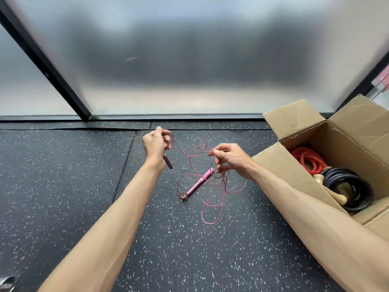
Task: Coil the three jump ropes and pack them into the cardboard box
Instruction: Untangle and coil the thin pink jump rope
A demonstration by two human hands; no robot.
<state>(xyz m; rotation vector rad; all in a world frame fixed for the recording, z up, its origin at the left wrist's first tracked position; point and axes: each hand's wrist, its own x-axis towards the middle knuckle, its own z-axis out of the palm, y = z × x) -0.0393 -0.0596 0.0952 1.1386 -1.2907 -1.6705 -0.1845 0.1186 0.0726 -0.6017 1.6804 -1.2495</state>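
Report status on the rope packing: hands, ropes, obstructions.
Left hand shut on pink rope handle end; right hand pinching its cord. Red rope and black rope coiled in cardboard box. Pink cord tangled on floor.

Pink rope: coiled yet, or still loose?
Still loose. The pink rope sprawls in tangled loops on the floor, one handle lying down, the other in the left hand; the right hand pinches a strand.
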